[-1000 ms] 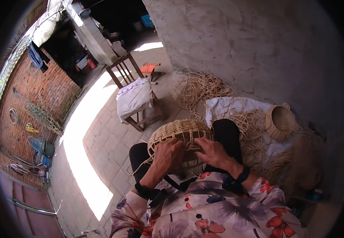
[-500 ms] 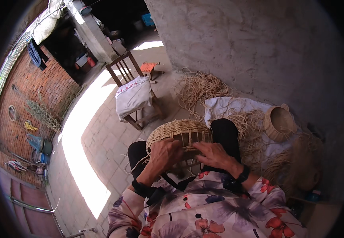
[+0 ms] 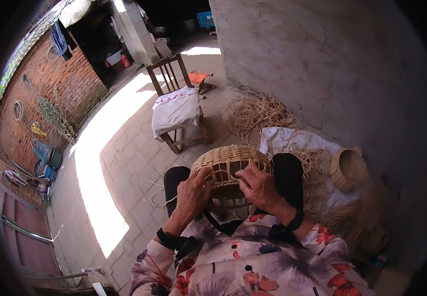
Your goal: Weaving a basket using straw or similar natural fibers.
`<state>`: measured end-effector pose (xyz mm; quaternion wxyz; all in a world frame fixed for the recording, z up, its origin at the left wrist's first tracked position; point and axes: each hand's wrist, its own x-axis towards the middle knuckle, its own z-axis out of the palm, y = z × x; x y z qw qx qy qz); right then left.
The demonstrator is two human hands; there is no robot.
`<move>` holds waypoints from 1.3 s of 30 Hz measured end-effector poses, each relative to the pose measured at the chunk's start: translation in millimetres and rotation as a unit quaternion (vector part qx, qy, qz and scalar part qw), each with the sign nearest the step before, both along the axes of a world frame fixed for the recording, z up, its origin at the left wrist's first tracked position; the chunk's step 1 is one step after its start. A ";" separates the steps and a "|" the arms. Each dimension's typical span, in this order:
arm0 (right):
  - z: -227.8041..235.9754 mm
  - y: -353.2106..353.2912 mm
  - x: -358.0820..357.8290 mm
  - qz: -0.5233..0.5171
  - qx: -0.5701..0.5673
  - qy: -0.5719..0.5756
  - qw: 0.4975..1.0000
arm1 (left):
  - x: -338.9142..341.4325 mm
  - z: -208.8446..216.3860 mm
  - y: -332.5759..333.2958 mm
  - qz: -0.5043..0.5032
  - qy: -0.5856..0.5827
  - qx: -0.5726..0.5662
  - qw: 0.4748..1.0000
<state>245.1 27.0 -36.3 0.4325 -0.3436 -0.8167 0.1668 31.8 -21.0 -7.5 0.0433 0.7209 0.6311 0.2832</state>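
Observation:
A tan woven basket [image 3: 233, 155] rests on its side between my knees, its open-work part turned toward me. My left hand [image 3: 193, 193] is closed on the basket's left edge, thumb and fingers at the weave. At the right of the opening, my right hand [image 3: 262, 187] is closed in a pinch on a pale cord by the rim. The cord spans the gap between both hands. Loose cord ends [image 3: 158, 193] trail out at the left beside my knee. The exact fingertip contact is partly hidden.
A wooden chair [image 3: 176, 111] with a white cloth stands ahead, a small orange-topped stool [image 3: 199, 78] behind it. Piled cord [image 3: 263, 112] lies by the grey wall [image 3: 322, 64]. At right, a finished-looking round basket [image 3: 347, 170] sits on a white sheet [image 3: 285, 138] among more cord.
My hands have moved apart across the basket's opening, and the cord between them now shows. My right hand is raised more at the rim. The whole view has shifted slightly.

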 end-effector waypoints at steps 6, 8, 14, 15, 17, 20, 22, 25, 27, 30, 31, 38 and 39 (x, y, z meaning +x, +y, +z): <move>-14.2 13.7 -6.5 -0.008 -0.024 -0.022 0.999 | -0.6 -10.3 -14.7 -0.155 -0.023 -0.045 0.987; -9.0 15.3 -3.3 0.019 -0.033 -0.048 0.998 | -3.1 -11.8 -20.1 -0.149 -0.035 -0.050 0.987; -0.2 21.0 9.2 0.075 -0.070 0.018 0.995 | -34.8 -9.7 -11.0 -0.064 -0.171 -0.087 0.979; 3.6 19.0 9.3 0.041 -0.076 0.038 0.996 | -36.5 -10.5 -10.6 -0.069 -0.172 -0.093 0.978; 9.3 10.5 3.8 0.048 -0.072 0.019 0.996 | -38.0 -12.0 -9.8 -0.075 -0.174 -0.099 0.977; 14.0 0.7 -10.0 0.071 -0.056 -0.017 0.996 | -39.3 -13.9 -9.1 -0.091 -0.191 -0.108 0.971; 15.4 0.8 -16.2 0.090 -0.036 -0.075 0.992 | -39.7 -11.9 -9.3 -0.090 -0.183 -0.101 0.974; 4.3 9.6 -18.9 0.083 -0.008 -0.080 0.993 | -39.9 3.0 -17.5 -0.032 -0.152 -0.092 0.984; 21.1 9.8 -30.7 0.106 0.048 -0.082 0.990 | -48.3 17.7 -24.2 -0.049 -0.202 -0.093 0.974; 41.6 1.1 -54.5 0.192 0.058 -0.025 0.979 | -43.2 50.3 -36.3 -0.117 -0.376 -0.146 0.907; 47.9 -2.0 -63.0 0.268 0.011 0.035 0.963 | -41.1 61.3 -42.5 -0.154 -0.493 -0.190 0.835; 56.0 -1.7 -56.7 0.424 -0.480 0.135 0.756 | -24.7 73.4 -26.5 -0.228 -0.578 -0.150 0.769; 56.9 -2.1 -47.9 0.361 -0.432 0.128 0.816 | -26.1 69.4 -22.4 -0.228 -0.580 -0.145 0.769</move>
